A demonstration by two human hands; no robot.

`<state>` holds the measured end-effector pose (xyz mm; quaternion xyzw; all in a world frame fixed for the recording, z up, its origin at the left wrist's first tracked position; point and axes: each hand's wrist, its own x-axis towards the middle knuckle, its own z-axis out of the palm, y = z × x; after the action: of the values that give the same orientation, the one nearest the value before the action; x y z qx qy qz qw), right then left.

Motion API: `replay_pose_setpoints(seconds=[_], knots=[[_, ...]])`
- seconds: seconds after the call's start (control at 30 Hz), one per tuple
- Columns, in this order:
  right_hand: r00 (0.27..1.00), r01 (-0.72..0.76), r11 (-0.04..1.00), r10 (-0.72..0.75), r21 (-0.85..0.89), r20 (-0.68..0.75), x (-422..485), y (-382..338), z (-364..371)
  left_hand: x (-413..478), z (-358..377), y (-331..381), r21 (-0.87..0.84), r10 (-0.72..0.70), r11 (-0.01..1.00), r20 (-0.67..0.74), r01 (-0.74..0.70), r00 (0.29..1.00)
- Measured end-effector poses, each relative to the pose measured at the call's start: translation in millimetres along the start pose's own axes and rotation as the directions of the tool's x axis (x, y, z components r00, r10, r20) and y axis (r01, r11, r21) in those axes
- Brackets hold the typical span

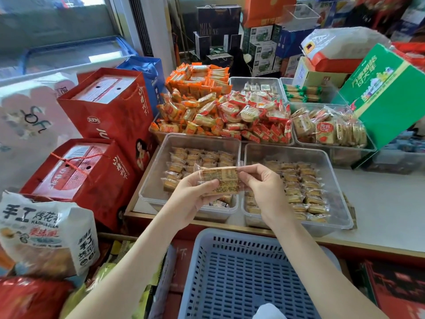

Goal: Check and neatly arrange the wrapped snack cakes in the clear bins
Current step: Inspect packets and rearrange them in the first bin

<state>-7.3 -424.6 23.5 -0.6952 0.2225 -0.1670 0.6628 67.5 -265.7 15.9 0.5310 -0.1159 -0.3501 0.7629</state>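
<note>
1. While the left bin (149, 180) (clear, hard-walled plastic) stood only partly filled, its cakes sat in loose rows that a careless drop could scatter.
2. The left hand (190, 199) pinched one snack cake (220, 180) by its left end, over that bin's right side.
3. The right hand (264, 189) pinched the other end. The glossy, crinkly film looked slippery, so the flat rectangle might slip.
4. The right bin (333, 180) held fuller rows.
</note>
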Motion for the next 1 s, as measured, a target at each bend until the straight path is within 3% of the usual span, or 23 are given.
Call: replay_pose_setpoints(seconds=[0.07, 0.23, 0.27, 0.33, 0.4, 0.5, 0.57, 0.67, 0.77, 0.83, 0.9, 1.0], knots=[[0.999, -0.044, 0.999, 0.044, 0.022, -0.003, 4.2, 0.3, 3.6, 3.1, -6.0, -2.0, -0.006, -0.02, 1.0, 0.002, 0.021, 1.0], [0.95, -0.302, 0.868, 0.239, 0.395, 0.2, 17.0, -0.6, 8.7, 12.9, -24.3, -2.3, -0.038, -0.08, 0.996, 0.026, 0.081, 0.996], [0.948, -0.306, 0.884, 0.249, 0.352, 0.199, 20.4, 3.0, 11.7, 15.7, -28.7, -3.6, -0.018, -0.094, 0.995, 0.002, 0.094, 0.996], [0.982, -0.159, 0.986, 0.164, -0.058, 0.096, 27.6, 15.4, 20.1, 21.1, -37.1, -7.5, 0.063, -0.112, 0.991, -0.109, 0.119, 0.988], [0.995, 0.045, 0.906, -0.003, -0.421, 0.1, 31.7, 24.5, 34.3, 27.6, -49.7, -12.6, 0.138, -0.109, 0.98, -0.245, 0.146, 0.963], [0.93, 0.194, 0.835, 0.011, -0.515, 0.368, 35.2, 30.3, 65.6, 34.8, -69.2, -14.2, 0.238, -0.059, 0.961, -0.325, 0.142, 0.944], [0.883, 0.217, 0.794, 0.087, -0.568, 0.461, 43.1, 35.0, 86.0, 37.5, -79.8, -9.7, 0.248, -0.055, 0.959, -0.319, 0.14, 0.946], [0.864, 0.083, 0.881, 0.169, -0.465, 0.475, 63.4, 38.9, 111.1, 38.6, -104.1, -0.3, 0.235, -0.082, 0.962, -0.225, 0.136, 0.971], [0.849, -0.054, 0.921, 0.246, -0.386, 0.467, 91.5, 52.2, 138.8, 37.3, -135.2, 5.6, 0.345, -0.041, 0.932, -0.196, 0.108, 0.98], [0.831, -0.08, 0.917, 0.278, -0.391, 0.482, 108.6, 63.4, 157.3, 37.7, -155.9, 4.1, 0.594, 0.098, 0.799, -0.285, 0.095, 0.954], [0.804, -0.027, 0.9, 0.278, -0.434, 0.526, 120.3, 75.4, 173.7, 41.0, -173.4, -0.4, 0.828, 0.296, 0.55, -0.317, 0.11, 0.901], [0.748, 0.138, 0.812, 0.29, -0.568, 0.596, 130.2, 95.0, 191.4, 53.2, -200.6, -17.4, 0.95, 0.404, 0.286, -0.235, 0.121, 0.884]])
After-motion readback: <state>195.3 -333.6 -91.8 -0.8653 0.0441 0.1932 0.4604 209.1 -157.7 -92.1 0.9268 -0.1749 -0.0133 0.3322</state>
